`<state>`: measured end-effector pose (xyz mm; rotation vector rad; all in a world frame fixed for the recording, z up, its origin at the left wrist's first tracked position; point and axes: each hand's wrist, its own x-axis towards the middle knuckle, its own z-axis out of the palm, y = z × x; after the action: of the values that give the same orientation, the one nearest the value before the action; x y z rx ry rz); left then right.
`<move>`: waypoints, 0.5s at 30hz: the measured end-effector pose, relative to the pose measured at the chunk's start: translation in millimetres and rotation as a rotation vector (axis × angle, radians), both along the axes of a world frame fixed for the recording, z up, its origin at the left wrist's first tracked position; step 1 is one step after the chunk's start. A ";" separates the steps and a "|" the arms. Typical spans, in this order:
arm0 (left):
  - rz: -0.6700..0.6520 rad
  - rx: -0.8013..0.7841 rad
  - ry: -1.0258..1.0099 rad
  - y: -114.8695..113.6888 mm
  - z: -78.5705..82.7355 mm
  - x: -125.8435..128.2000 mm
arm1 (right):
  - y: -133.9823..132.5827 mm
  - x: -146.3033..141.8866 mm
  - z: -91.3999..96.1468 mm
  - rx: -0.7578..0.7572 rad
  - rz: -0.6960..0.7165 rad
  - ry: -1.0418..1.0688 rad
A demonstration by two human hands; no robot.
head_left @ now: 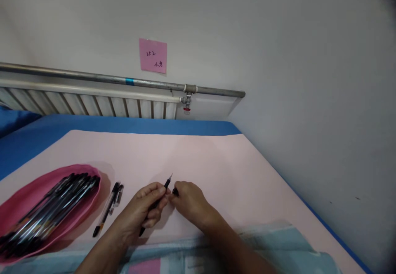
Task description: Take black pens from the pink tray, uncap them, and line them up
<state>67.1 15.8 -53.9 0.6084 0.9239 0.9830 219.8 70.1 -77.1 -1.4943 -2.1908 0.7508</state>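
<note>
Pen point(167, 183) pinched in the left hand point(150, 201), small black piece point(175, 192) gripped in the right hand point(192, 200) close by; a sideways slip might bend the bare tip point(171, 175).

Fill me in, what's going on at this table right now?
A person's left hand holds a black pen, its bare tip pointing up and away. The right hand, close beside it, grips a small black piece, perhaps a cap, though fingers hide most of it. To the left, another pen lies on the pink tabletop, next to a pink basket holding a bundle of pens.
</note>
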 end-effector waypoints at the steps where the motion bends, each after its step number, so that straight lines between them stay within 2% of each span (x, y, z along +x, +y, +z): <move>1: 0.000 0.007 0.003 0.5 -1.0 -0.2 | 0.8 1.6 4.1 -0.008 -0.010 0.004; 3: 0.000 0.012 0.012 1.0 -2.5 -0.4 | 3.3 4.0 15.8 -0.125 -0.046 0.169; 6: -0.015 -0.009 0.027 0.8 -3.2 -0.3 | 4.5 2.4 32.5 -0.433 -0.147 0.616; 8: -0.024 -0.020 0.031 0.5 -2.9 0.1 | 2.4 -1.5 38.6 -0.574 -0.202 0.825; 11: -0.032 -0.023 0.039 0.6 -2.1 1.0 | -1.7 -6.2 40.7 -0.628 -0.222 0.970; 15: -0.041 -0.021 0.056 1.3 -0.9 2.5 | -2.9 -7.2 39.3 -0.688 -0.211 1.012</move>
<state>69.7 17.1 -54.8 0.6374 0.9670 0.9227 212.6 67.2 -37.8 -1.1362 -1.0338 1.7928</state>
